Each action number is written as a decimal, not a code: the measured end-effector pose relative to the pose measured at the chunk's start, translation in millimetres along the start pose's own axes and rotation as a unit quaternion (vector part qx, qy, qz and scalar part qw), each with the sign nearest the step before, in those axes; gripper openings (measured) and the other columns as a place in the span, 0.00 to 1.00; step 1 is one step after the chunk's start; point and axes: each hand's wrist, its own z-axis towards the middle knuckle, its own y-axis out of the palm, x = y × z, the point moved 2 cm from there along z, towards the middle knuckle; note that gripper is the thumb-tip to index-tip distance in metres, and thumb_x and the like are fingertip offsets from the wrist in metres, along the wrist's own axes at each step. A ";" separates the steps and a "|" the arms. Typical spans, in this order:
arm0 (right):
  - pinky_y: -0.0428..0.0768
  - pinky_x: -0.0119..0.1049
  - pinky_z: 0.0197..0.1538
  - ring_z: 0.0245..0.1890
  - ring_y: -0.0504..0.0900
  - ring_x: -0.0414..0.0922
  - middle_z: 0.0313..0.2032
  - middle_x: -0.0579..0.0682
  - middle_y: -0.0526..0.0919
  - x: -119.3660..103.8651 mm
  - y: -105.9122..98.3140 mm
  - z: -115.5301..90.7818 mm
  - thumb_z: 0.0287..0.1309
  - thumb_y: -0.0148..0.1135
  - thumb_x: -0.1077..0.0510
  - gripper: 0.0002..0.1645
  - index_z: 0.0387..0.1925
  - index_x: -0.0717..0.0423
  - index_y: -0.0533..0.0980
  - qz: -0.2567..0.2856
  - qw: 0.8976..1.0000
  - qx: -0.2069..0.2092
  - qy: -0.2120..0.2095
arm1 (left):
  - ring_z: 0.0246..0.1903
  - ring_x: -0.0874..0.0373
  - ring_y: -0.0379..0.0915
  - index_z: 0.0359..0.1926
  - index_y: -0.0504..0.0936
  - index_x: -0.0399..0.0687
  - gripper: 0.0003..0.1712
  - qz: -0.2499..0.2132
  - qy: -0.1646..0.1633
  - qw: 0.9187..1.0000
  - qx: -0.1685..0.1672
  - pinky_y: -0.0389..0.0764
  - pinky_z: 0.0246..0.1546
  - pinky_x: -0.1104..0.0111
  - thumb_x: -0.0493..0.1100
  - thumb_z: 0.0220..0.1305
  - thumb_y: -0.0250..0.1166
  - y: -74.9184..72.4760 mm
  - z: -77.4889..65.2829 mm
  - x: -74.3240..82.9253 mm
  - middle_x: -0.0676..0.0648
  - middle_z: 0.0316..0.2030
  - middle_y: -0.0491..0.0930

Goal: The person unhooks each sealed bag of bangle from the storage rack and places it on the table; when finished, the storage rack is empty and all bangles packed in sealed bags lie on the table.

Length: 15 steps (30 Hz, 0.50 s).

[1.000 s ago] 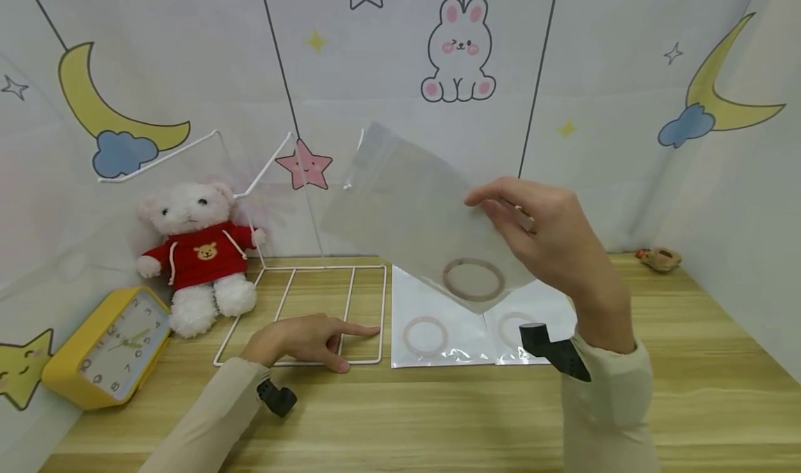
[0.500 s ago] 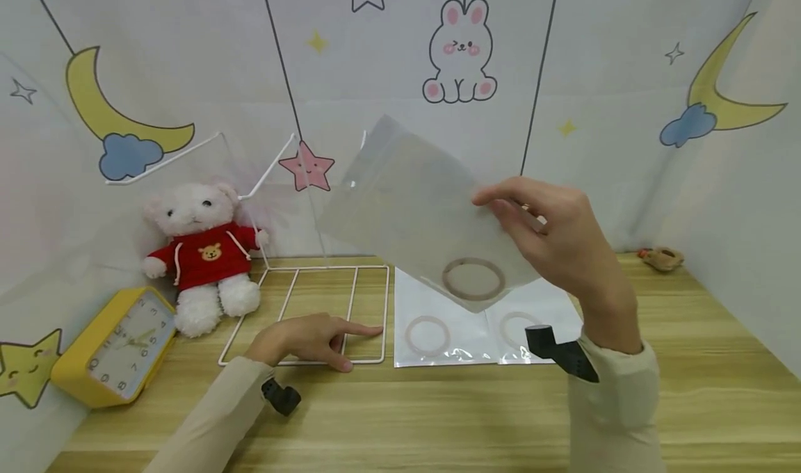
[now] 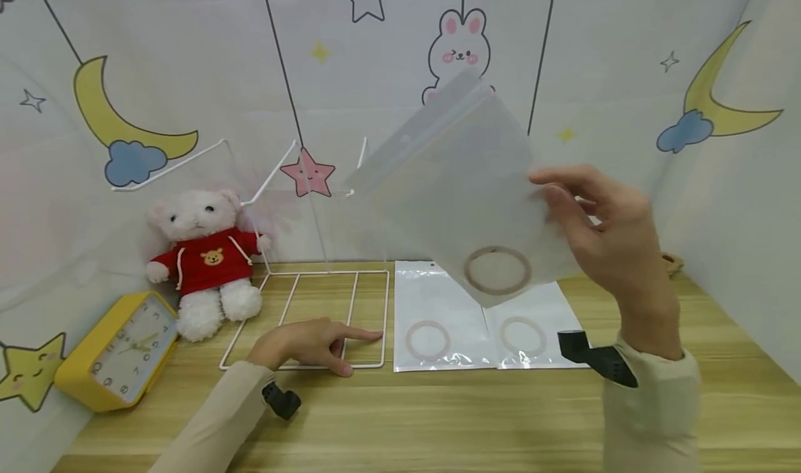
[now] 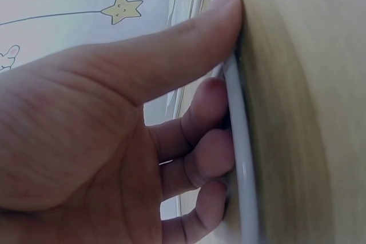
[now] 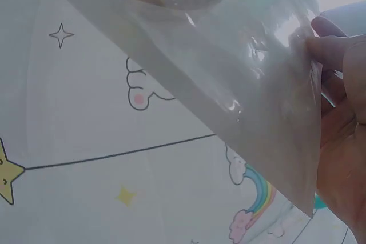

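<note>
My right hand pinches the right edge of a translucent zip bag between thumb and index finger. The bag hangs tilted in the air, its zip strip at the upper left and a brownish ring at its lower corner. My left hand rests on the base of a white wire rack, index finger stretched across the right wire. In the left wrist view its thumb presses the front wire, with the other fingertips right behind it. Two flat bags with pale rings lie beside the rack.
A white teddy bear in a red hoodie sits behind the rack's left side. Left of it stands a yellow alarm clock. A small brown object lies at the back right. A printed cloth hangs behind the table.
My right hand has moved right with the zip bag. The bag's zip end has swung up and right, over the printed rabbit. My left hand stays on the rack.
</note>
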 end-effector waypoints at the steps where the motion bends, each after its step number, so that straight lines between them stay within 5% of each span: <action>1: 0.76 0.22 0.40 0.39 0.82 0.34 0.41 0.49 0.87 1.5 -3.3 -0.6 0.59 0.60 0.77 0.15 0.47 0.68 0.82 -0.006 1.000 0.006 0.002 | 0.23 0.68 0.67 0.72 0.70 0.53 0.39 0.001 0.000 1.000 0.000 0.70 0.28 0.72 0.45 0.61 0.72 -0.2 0.4 0.1 0.57 0.21 0.74; 15: 0.74 0.18 0.40 0.37 0.80 0.29 0.40 0.49 0.87 28.4 -42.1 -13.6 0.59 0.62 0.76 0.15 0.47 0.64 0.84 -0.092 0.995 0.010 0.038 | 0.24 0.68 0.68 0.72 0.69 0.50 0.39 -0.004 0.022 1.000 -0.006 0.71 0.29 0.71 0.46 0.62 0.72 -0.8 2.5 1.7 0.56 0.23 0.73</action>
